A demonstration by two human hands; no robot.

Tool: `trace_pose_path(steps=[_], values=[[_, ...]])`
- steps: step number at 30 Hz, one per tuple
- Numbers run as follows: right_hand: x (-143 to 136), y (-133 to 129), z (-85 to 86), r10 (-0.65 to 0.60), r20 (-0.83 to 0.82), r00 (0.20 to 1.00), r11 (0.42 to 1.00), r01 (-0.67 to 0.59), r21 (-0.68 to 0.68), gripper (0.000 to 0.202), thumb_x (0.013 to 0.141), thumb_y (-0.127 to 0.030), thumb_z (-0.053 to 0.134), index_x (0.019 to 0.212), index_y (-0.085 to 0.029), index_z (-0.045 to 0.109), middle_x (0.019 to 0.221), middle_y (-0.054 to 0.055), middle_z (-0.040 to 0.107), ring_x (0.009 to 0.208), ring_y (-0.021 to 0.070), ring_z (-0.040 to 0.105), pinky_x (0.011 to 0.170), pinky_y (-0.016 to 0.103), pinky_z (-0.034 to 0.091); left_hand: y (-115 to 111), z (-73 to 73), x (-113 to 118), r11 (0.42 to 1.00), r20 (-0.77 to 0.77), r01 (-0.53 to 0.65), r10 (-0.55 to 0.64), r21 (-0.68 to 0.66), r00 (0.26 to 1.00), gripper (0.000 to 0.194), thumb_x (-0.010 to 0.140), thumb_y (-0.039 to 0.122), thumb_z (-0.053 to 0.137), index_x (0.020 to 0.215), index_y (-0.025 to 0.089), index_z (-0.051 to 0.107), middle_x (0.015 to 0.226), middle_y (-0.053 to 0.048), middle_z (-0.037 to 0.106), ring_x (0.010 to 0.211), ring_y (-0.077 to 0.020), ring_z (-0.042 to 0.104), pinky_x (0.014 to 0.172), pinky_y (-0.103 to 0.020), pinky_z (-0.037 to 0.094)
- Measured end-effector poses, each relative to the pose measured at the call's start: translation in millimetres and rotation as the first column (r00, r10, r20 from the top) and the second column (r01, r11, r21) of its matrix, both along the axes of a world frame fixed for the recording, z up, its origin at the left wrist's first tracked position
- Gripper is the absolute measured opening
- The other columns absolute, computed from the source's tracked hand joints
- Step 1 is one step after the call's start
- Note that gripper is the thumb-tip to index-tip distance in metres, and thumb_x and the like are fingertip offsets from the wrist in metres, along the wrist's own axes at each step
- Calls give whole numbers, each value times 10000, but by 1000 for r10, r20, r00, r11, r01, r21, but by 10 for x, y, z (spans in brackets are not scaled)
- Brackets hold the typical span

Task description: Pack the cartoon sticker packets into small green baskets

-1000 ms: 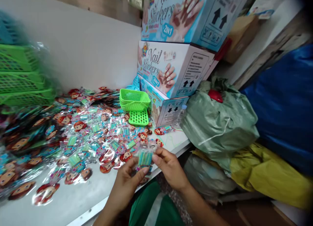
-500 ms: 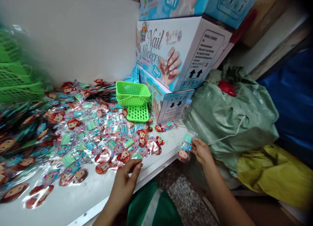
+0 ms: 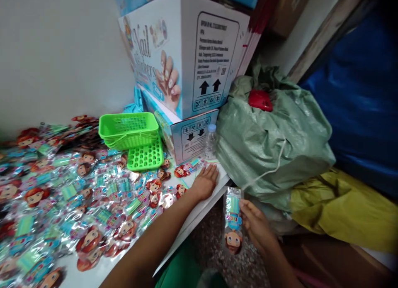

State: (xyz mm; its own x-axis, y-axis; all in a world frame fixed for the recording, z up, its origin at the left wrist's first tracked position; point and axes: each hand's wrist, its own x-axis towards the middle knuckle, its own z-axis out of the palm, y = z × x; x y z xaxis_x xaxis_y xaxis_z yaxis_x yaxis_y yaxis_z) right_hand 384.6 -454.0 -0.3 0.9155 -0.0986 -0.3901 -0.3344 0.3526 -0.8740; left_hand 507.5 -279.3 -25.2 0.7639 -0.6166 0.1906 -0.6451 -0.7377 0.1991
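Clear packet [image 3: 234,209] in right fingers [image 3: 248,210] — near the green sack [image 3: 280,140]

I get soft, rather dim light from a source I cannot tell. The wall [image 3: 59,51] towards 10 o'clock looks palest; white glare breaks over the plastic packets [image 3: 107,217] at 8. Shadow dulls the floor [image 3: 208,234] at 6. Towards 2, the blue covering [image 3: 367,66] blurs beside a blackened corner.

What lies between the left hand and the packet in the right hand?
A strip of the white table at its edge, then a gap with the speckled floor below, lie between the left hand and the packet in the head view.
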Motion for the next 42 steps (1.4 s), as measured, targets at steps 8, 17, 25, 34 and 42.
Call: trace_pose_path(steps=[8,17,25,34,42], values=[[127,-60,-112,17,-6,1000,997,-18,-69,328,684,-482,705,826,-195,638,640,-26,583,560,132,522,529,232,420,-89,-50,252,994,52,7,-13,110,999,481,928,380,296,1366,197,370,1485,-115,298,1378,-260,216,1111,-536,100],[350,-42,-109,10,41,999,997,-7,-72,322,698,-464,696,841,-186,623,712,-9,621,632,151,550,590,245,444,635,35,-103,983,41,2,-10,181,999,392,912,212,371,1292,216,468,1363,-78,496,1274,-250,409,1089,-528,195],[383,-66,-234,27,45,999,995,-22,-96,362,710,-494,679,889,-183,630,728,1,643,648,164,569,602,253,457,287,269,102,985,103,64,-81,157,991,387,928,242,327,1274,158,478,1411,-113,426,1283,-233,378,1114,-463,169],[408,-129,-254,32,57,998,986,-22,-163,375,710,-498,672,908,-181,639,761,9,660,677,171,589,616,257,466,83,-94,443,982,30,46,-53,183,998,473,940,311,274,1351,104,379,1429,-137,395,1318,-251,349,1058,-455,294],[1096,144,-164,322,163,932,597,-66,-799,360,891,-421,388,965,-149,611,836,64,676,758,187,614,679,264,454,728,17,75,973,4,24,-25,232,1000,433,912,210,326,1319,101,425,1393,-148,442,1262,-237,417,1033,-401,323]])
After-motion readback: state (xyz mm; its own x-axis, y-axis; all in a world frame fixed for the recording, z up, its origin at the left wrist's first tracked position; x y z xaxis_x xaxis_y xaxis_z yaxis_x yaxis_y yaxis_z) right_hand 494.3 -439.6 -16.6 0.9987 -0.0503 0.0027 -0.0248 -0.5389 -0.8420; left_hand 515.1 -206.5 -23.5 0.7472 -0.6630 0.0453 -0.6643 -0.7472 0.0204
